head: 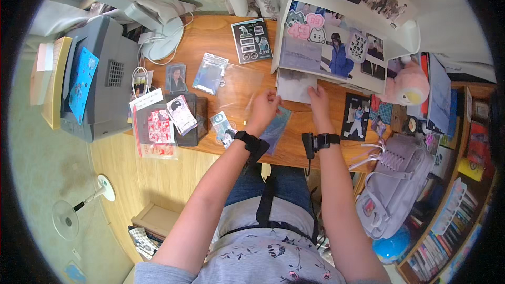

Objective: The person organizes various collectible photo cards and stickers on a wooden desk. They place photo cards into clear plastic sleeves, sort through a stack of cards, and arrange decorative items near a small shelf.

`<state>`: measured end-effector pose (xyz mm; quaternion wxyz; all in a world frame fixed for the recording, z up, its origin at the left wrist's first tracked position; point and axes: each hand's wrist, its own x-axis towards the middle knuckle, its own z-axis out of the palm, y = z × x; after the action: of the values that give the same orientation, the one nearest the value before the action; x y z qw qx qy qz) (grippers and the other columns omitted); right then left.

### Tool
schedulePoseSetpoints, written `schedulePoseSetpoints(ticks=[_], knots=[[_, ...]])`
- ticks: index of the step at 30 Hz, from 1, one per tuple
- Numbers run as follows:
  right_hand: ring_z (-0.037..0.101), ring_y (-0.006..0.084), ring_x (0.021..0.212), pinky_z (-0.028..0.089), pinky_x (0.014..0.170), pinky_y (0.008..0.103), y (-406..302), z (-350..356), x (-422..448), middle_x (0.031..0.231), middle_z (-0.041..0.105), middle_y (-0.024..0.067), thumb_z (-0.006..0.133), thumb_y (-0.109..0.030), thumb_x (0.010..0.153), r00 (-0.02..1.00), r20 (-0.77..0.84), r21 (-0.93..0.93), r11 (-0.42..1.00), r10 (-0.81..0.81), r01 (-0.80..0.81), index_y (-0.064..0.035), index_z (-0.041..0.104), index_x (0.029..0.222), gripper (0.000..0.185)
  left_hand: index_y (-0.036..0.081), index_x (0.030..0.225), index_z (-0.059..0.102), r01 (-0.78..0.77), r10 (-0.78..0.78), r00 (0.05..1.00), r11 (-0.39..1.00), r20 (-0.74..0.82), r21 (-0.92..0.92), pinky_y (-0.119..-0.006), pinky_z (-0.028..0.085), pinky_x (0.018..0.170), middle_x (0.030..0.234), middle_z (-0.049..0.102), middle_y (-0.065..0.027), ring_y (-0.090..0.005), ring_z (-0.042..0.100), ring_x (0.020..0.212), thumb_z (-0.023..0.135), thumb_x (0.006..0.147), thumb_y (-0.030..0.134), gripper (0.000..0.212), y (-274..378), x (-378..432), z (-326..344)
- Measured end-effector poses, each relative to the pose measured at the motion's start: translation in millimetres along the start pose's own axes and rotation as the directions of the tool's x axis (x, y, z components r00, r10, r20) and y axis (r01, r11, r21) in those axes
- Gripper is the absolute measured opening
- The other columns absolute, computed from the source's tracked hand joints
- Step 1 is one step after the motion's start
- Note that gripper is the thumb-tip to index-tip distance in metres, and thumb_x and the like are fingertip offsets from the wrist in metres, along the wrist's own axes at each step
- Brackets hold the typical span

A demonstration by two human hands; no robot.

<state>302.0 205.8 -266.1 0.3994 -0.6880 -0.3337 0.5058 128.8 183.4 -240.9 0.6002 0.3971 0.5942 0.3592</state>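
Observation:
My left hand (265,106) and my right hand (318,100) grip the two sides of a pale printed sheet (296,85), whose far edge lies under the front of a white desk shelf (315,71). Below my left hand, a blue-violet translucent sheet (277,128) lies on the wooden desk. A clear plastic sleeve (238,86) and a silvery zip pouch (210,74) are to the left. Small cards (223,126) lie left of my left wrist. To the right of my right hand is a dark photo card (356,117). Both wrists wear black straps with small devices.
A black sticker sheet (252,41), photo cards (176,78), a dark box (193,126) and a zip bag (158,132) are on the desk. A grey printer (114,79) stands left. At the right are a pink plush toy (408,83), a lilac bag (394,185) and a bookshelf (453,209).

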Motion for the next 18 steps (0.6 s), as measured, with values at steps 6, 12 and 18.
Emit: schedulePoseSetpoints(ticks=[6,12,18], knots=[[0.052,0.0146,0.078,0.041,0.070,0.0270,-10.1,-9.0,0.6,0.094,0.055,0.0057,0.054,-0.018,0.082,0.998,0.064,0.204,0.979,0.005,-0.018,0.0005,0.049,0.104,0.029,-0.005,0.093,0.050,0.000,0.002,0.998,0.999,0.057,-0.044,-0.024,0.046,0.048,0.074,0.059,-0.0093,-0.0146,0.056,0.055,0.049,0.082,0.014,0.022,6.5,9.4,5.2],[0.052,0.0115,0.077,0.041,0.070,0.0240,24.8,-78.9,-43.4,0.088,0.056,0.0039,0.053,-0.011,0.081,0.974,0.130,0.169,0.964,0.184,-0.205,0.0014,0.051,0.101,0.023,-0.003,0.108,0.046,0.336,-0.233,0.926,0.869,0.297,-0.363,-0.032,0.044,0.077,0.103,0.054,-0.0152,-0.0224,0.055,0.087,0.030,0.088,0.025,0.039,-6.6,16.4,8.0],[0.054,0.0095,0.076,0.042,0.068,0.0216,12.0,-135.4,-106.1,0.090,0.058,0.0037,0.050,-0.007,0.081,0.937,0.250,0.024,0.966,0.242,-0.256,0.0024,0.051,0.102,0.023,-0.007,0.117,0.038,0.295,-0.139,0.913,0.875,0.384,-0.383,-0.036,0.037,0.089,0.113,0.048,-0.0186,-0.0268,0.048,0.103,0.023,0.088,0.024,0.044,-9.5,36.0,27.3]])
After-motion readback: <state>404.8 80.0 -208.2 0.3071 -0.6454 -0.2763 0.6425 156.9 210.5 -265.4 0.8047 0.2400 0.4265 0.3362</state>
